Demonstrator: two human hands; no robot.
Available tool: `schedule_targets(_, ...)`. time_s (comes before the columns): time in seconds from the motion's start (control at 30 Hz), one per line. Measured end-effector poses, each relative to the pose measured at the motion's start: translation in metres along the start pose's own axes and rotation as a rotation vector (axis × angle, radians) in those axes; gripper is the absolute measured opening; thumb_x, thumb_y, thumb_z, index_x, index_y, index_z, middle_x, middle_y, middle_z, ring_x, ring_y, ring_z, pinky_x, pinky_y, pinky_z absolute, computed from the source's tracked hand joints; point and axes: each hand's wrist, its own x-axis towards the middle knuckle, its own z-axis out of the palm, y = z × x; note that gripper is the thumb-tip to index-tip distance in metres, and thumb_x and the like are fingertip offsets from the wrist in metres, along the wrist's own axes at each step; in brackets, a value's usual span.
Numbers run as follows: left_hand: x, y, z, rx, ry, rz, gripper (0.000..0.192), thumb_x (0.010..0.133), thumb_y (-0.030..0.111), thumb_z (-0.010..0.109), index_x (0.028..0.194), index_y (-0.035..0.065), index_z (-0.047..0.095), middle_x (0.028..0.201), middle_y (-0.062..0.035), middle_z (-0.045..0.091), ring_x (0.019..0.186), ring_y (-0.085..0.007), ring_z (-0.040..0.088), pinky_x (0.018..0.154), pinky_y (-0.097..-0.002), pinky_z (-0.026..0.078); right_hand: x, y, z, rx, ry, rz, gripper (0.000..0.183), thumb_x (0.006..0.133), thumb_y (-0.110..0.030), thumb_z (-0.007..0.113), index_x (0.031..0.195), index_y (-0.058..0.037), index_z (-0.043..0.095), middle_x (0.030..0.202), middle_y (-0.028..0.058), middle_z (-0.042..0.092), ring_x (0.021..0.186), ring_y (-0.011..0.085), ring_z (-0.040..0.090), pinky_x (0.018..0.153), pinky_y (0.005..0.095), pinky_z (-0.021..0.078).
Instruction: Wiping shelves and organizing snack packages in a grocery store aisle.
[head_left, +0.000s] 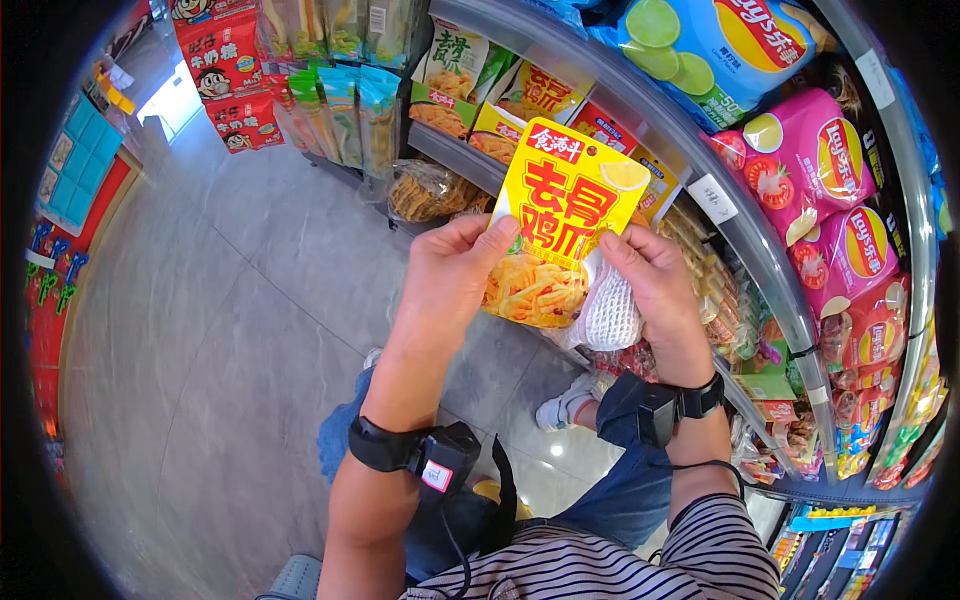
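A yellow snack packet with red lettering and a picture of pale food pieces is held up at mid-view, tilted to the right. My left hand pinches its left edge between thumb and fingers. At the right edge, my right hand grips the same packet. A white knitted cloth shows behind the packet beside my right hand; whether that hand holds it too is unclear. Similar packets stand behind on the shelf, among them another yellow packet and a green one.
Curved store shelves with clear front rails run along the top and right, carrying Lay's chip bags. Red candy bags hang at the upper left. A grey basket is at the bottom. Grey floor tiles spread left.
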Motion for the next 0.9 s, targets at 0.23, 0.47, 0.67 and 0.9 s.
schedule_targets(0.23, 0.006, -0.007, -0.003, 0.068, 0.060, -0.059, 0.026, 0.079, 0.019, 0.048, 0.088, -0.0046, 0.053, 0.082, -0.0064, 0.057, 0.069, -0.0108, 0.055, 0.064, -0.0226, 0.043, 0.000, -0.003, -0.003, 0.006, 0.011, 0.045, 0.016, 0.076, -0.018, 0.054, 0.069, -0.0027, 0.054, 0.061, -0.0035, 0.051, 0.054, 0.0021, 0.045, 0.048, 0.0165, 0.0344)
schedule_targets(0.47, 0.008, -0.007, -0.007, -0.206, 0.013, -0.027, 0.024, 0.078, 0.019, 0.051, 0.081, -0.0042, 0.056, 0.075, -0.0039, 0.056, 0.063, -0.0066, 0.051, 0.057, -0.0190, 0.040, 0.002, 0.002, -0.002, 0.073, 0.053, 0.049, 0.015, 0.075, -0.018, 0.055, 0.076, -0.0025, 0.056, 0.066, -0.0025, 0.052, 0.057, 0.0034, 0.047, 0.051, 0.0169, 0.0361)
schedule_targets(0.67, 0.007, -0.006, -0.010, -0.219, 0.013, -0.042, 0.022, 0.077, 0.017, 0.052, 0.082, -0.0046, 0.055, 0.075, -0.0052, 0.057, 0.064, -0.0082, 0.052, 0.058, -0.0205, 0.042, 0.003, 0.002, 0.001, 0.121, 0.055, 0.082, 0.016, 0.074, -0.018, 0.056, 0.076, -0.0022, 0.056, 0.066, -0.0023, 0.053, 0.056, 0.0037, 0.047, 0.051, 0.0169, 0.0364)
schedule_targets(0.9, 0.006, -0.004, -0.009, -0.247, 0.046, -0.044, 0.020, 0.077, 0.015, 0.052, 0.082, -0.0044, 0.054, 0.076, -0.0056, 0.057, 0.065, -0.0088, 0.052, 0.060, -0.0214, 0.042, 0.004, 0.002, 0.003, 0.102, 0.029, 0.055, 0.015, 0.074, -0.017, 0.056, 0.073, -0.0025, 0.056, 0.064, -0.0030, 0.052, 0.055, 0.0029, 0.046, 0.049, 0.0167, 0.0356)
